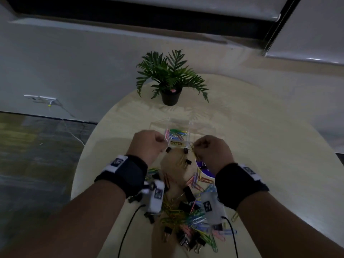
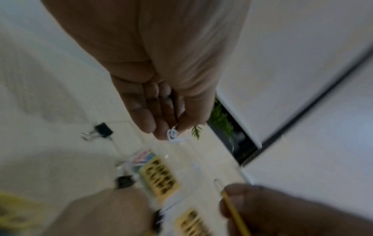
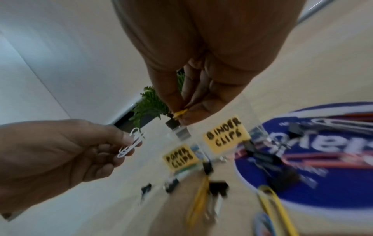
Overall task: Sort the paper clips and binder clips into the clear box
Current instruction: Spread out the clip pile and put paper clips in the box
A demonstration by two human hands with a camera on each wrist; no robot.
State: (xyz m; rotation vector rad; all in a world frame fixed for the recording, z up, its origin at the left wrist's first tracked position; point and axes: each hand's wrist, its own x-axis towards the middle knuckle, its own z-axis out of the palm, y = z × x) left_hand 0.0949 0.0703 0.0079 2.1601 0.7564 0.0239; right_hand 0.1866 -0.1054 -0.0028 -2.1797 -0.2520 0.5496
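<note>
On the round table (image 1: pixel 260 146) the clear box (image 1: pixel 178 125) sits at twelve o'clock from the hands, with coloured paper clips already in its left compartment; the right one looks empty in the head view. By that, the sort is barely begun: a large mixed pile (image 1: pixel 188 216) of paper and binder clips remains at six o'clock. The left hand (image 1: pixel 147 144) pinches white paper clips (image 3: pixel 131 142), their long axes steeply tilted in the right wrist view. The right hand (image 1: pixel 212 151) pinches a yellow paper clip (image 3: pixel 180 113), its axis unclear.
</note>
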